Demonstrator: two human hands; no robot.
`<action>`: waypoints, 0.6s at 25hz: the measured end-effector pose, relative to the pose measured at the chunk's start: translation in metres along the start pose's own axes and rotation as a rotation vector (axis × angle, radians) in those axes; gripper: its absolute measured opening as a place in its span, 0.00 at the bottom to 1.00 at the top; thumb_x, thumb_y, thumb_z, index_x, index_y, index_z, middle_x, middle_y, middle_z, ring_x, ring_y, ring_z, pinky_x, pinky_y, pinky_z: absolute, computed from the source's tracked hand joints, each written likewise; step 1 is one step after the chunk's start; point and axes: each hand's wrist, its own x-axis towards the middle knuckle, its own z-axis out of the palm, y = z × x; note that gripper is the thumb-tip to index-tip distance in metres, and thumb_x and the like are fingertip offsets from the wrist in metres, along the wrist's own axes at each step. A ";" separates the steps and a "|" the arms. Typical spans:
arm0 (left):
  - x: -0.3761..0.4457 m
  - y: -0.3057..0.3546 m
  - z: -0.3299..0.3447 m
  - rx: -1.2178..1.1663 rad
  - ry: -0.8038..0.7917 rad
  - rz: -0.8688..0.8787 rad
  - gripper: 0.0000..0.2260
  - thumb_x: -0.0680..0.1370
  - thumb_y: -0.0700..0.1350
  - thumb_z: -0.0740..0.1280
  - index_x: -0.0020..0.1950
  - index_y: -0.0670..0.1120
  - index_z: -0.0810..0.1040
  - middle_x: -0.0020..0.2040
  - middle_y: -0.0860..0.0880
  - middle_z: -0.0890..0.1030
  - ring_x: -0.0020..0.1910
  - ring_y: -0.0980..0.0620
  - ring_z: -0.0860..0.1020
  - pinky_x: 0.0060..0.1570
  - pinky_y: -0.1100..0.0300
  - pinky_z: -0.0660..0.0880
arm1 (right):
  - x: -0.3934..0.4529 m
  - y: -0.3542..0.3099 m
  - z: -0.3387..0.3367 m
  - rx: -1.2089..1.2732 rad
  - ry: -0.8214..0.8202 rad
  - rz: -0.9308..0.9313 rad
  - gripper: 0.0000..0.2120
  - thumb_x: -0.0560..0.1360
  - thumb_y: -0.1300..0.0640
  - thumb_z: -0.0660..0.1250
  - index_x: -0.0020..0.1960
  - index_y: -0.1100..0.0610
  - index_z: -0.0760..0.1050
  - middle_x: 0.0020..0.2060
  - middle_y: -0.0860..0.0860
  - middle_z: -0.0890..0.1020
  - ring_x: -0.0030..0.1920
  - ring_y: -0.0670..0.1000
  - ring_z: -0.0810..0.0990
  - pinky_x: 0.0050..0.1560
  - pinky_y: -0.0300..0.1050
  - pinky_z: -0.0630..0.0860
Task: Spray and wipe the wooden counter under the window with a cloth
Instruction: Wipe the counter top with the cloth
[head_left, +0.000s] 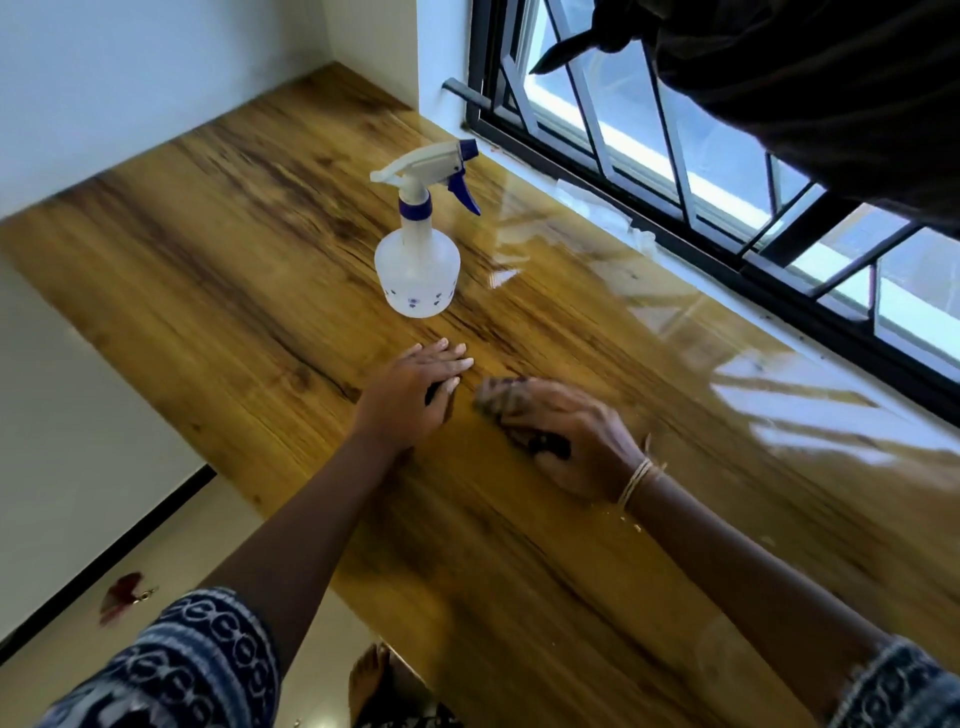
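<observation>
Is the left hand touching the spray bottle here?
Apart. The head view shows the left hand lying flat on the wooden counter, with a bare strip of wood between its fingertips and the base of the spray bottle.

Spray bottle (417, 260) upright on the counter (234, 291), at twelve o'clock from the left hand (415, 397) and apart from it. Right hand (566, 441) on a cloth (506, 400) at three o'clock, just beside the left. Window (701, 156) along the counter's edge toward two o'clock; floor (130, 561) below at eight.
</observation>
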 end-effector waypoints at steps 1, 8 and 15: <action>0.000 0.001 -0.001 0.004 -0.005 0.005 0.16 0.78 0.40 0.64 0.66 0.47 0.77 0.67 0.50 0.76 0.70 0.52 0.70 0.71 0.49 0.65 | -0.004 -0.008 0.003 0.066 -0.006 -0.034 0.20 0.71 0.57 0.65 0.63 0.49 0.78 0.67 0.50 0.75 0.68 0.50 0.73 0.65 0.45 0.72; -0.016 -0.002 -0.010 -0.087 -0.014 0.000 0.15 0.78 0.41 0.63 0.64 0.47 0.79 0.66 0.50 0.77 0.70 0.52 0.70 0.72 0.51 0.63 | 0.079 0.065 -0.041 0.073 0.278 0.545 0.30 0.72 0.57 0.66 0.73 0.43 0.66 0.68 0.55 0.73 0.62 0.59 0.75 0.59 0.52 0.74; -0.049 -0.010 -0.018 -0.038 0.010 -0.018 0.14 0.77 0.41 0.64 0.62 0.46 0.80 0.64 0.49 0.78 0.69 0.53 0.71 0.70 0.52 0.65 | 0.032 -0.043 0.021 0.087 0.047 0.115 0.30 0.72 0.68 0.62 0.69 0.44 0.71 0.68 0.45 0.75 0.69 0.44 0.69 0.67 0.44 0.69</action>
